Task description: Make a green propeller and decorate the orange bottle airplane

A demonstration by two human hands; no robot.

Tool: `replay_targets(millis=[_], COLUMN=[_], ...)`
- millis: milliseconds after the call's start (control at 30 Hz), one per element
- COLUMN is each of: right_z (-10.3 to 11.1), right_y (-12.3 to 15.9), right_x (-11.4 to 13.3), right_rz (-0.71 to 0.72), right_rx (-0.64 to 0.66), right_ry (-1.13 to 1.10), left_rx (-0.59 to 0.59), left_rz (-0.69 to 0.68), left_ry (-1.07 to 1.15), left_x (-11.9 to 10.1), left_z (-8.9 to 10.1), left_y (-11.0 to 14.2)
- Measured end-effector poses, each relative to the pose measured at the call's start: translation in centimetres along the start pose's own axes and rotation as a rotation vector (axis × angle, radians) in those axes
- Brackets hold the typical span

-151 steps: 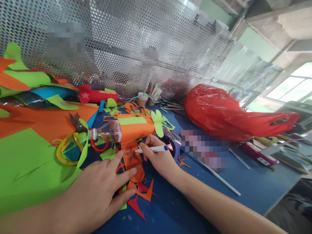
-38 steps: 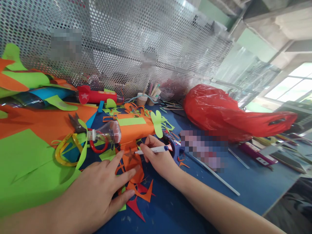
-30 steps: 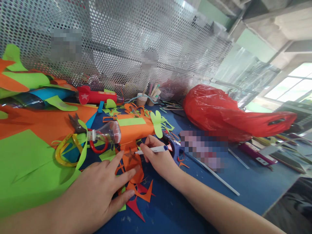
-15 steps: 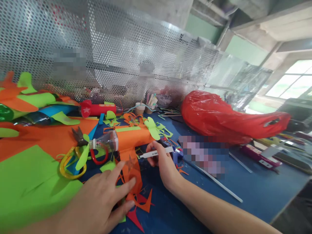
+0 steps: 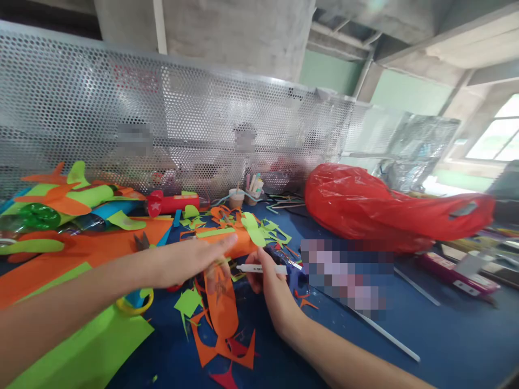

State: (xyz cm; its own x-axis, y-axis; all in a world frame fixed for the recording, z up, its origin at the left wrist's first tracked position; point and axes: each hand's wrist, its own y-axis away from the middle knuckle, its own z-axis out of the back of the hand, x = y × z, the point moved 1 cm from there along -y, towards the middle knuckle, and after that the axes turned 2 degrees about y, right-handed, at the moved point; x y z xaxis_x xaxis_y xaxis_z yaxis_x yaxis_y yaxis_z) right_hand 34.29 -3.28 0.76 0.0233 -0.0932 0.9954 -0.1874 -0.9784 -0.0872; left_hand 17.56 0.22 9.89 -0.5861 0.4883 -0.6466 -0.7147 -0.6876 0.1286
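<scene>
A bottle model plane (image 5: 242, 243) wrapped in orange paper lies on the blue table, with a light green rounded piece (image 5: 253, 229) at its right end. My left hand (image 5: 192, 263) closes around its left part and hides the bottle neck. From its near side hangs an orange paper wing (image 5: 223, 305) bearing a dark star drawing. Between the fingers of my right hand (image 5: 267, 278) is a white marker (image 5: 259, 268), held level just right of the wing, its tip apart from the paper. Yellow-handled scissors (image 5: 135, 309) lie left, partly under my left forearm.
Orange, green and red paper scraps (image 5: 198, 340) surround the wing. Green paper (image 5: 93, 346) covers the left side. Behind stand finished bottle models (image 5: 68, 200), a red one (image 5: 174, 204), and cups of pens (image 5: 253, 190). A red plastic bag (image 5: 357, 208) and a white stick (image 5: 389, 337) are at right.
My left hand has moved up from the wing onto the bottle body. My right hand has drawn the marker away from the star. The view has tilted upward.
</scene>
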Motion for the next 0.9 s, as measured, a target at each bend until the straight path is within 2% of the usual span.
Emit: replay_targets(millis=[33,67,133,200,367,600,767,833,900], right_z=[0.0,0.0,0.0,0.0,-0.1,-0.2,-0.1,-0.1,-0.1], right_y=[0.1,0.1,0.2,0.2,0.2,0.3,0.3,0.3,0.4], right_x=[0.1,0.1,0.2,0.1,-0.1,-0.1,-0.2,-0.1,-0.1], right_rz=[0.013,0.026,0.035,0.025,0.055,0.084,0.103,0.099,0.092], right_rx=[-0.001,0.0,0.008,0.026,0.063,0.093,0.097,0.101,0.109], right_ry=[0.008,0.015,0.02,0.015,0.032,0.058,0.088,0.096,0.102], left_rx=[0.078,0.079,-0.02,-0.057,-0.043,0.097,0.17,0.142,0.035], left_rz=[0.06,0.085,0.08,0.09,0.057,0.088,0.129,0.114,0.071], left_ry=[0.076,0.099,0.058,0.062,0.019,0.03,0.076,0.074,0.051], left_x=[0.3,0.7,1.5,2.4,3.5,4.1,3.9,3.5,3.4], left_z=[0.3,0.6,0.9,0.8,-0.2,-2.3,-2.5,-2.1,-1.1], left_y=[-0.4,-0.7,-1.3,-1.7,-1.5,-0.1,0.4,0.4,0.0])
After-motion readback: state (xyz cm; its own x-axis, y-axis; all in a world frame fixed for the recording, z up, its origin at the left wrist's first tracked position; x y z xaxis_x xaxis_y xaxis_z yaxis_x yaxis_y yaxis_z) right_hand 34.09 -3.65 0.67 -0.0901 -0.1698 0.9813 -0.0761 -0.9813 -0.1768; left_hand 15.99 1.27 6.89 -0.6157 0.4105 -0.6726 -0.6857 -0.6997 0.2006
